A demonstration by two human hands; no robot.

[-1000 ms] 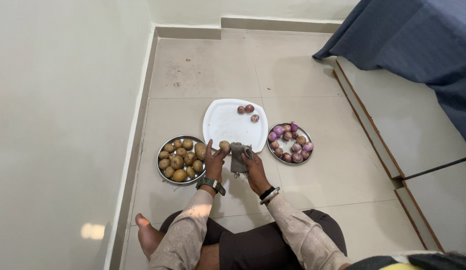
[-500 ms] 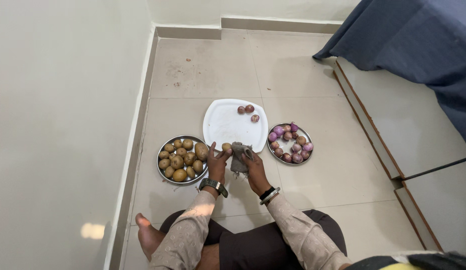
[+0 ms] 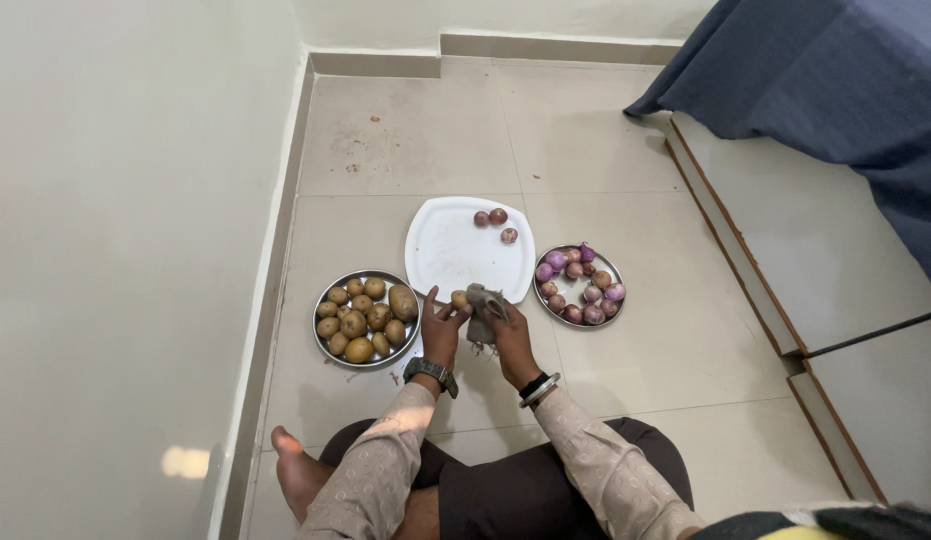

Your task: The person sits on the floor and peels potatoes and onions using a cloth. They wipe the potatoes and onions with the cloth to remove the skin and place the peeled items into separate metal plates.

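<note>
No packages, labels, signs or screens in view, as far as discernible.

potato tray [image 3: 331, 308] left, onion tray [image 3: 618, 272] right, white plate [image 3: 441, 250] ahead, seemingly bare floor [image 3: 686, 350] beyond

A small, round, tan potato [image 3: 459, 298] is held up at the near edge of a white tray. Just beside it on the right, a crumpled grey cloth [image 3: 481, 310] is gripped, hanging down in folds.
</note>
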